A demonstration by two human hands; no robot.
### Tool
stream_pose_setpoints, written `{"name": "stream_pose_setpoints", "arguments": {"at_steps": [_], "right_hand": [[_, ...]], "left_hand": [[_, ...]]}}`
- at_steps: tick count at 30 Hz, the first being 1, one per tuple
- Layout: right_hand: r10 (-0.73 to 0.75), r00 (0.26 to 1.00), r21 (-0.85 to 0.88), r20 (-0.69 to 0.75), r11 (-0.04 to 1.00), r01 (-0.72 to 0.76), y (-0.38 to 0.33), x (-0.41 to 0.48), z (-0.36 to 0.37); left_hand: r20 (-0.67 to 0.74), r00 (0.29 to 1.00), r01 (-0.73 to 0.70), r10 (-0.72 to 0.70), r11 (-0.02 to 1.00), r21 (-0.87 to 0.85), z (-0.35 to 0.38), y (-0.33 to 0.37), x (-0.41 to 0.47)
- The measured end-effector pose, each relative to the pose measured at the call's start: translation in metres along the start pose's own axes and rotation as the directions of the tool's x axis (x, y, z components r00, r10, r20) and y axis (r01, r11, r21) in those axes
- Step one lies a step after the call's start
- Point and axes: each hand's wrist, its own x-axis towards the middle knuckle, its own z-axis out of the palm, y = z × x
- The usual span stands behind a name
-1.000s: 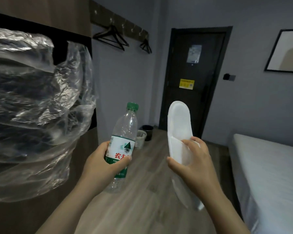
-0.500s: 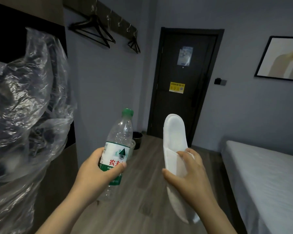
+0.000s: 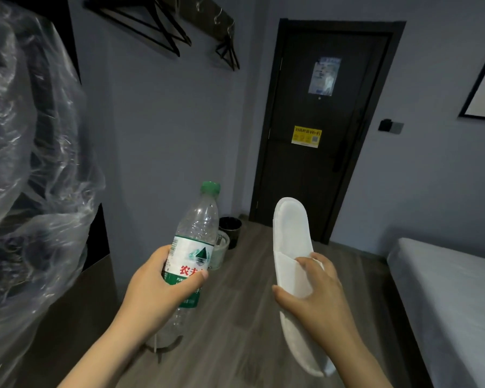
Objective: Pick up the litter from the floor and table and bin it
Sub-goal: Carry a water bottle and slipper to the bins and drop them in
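Note:
My left hand [image 3: 160, 287] grips an empty clear plastic water bottle [image 3: 196, 236] with a green cap and a white-green label, held upright. My right hand [image 3: 317, 292] holds a white disposable slipper [image 3: 290, 233], toe pointing up, with my fingers across its strap. Ahead on the floor by the left wall stand a black bin [image 3: 230, 229] and, partly hidden behind the bottle, a pale basket-like bin [image 3: 221, 249]. Both are still some way in front of my hands.
Crumpled clear plastic sheeting [image 3: 25, 177] bulges at the left over dark furniture. A dark door [image 3: 319, 169] closes the far end. A white bed [image 3: 454, 298] fills the right side. Hangers [image 3: 163, 32] hang on the left wall. Wood flooring [image 3: 263, 317] runs between.
The view has moved forward along the room: the plastic sheeting slid left, the door and bins grew nearer. Both hands keep the same hold on the bottle and the slipper.

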Motion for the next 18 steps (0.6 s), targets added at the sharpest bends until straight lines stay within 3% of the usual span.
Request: {"name": "stream_pose_setpoints", "arguments": {"at_steps": [18], "right_hand": [[-0.042,0.998,-0.014,0.051,0.999,0.043,0.078,0.301,0.085]], "left_hand": [[-0.017,0.998,0.065,-0.066,0.998,-0.018,0.138,-0.029,0.281]]}}
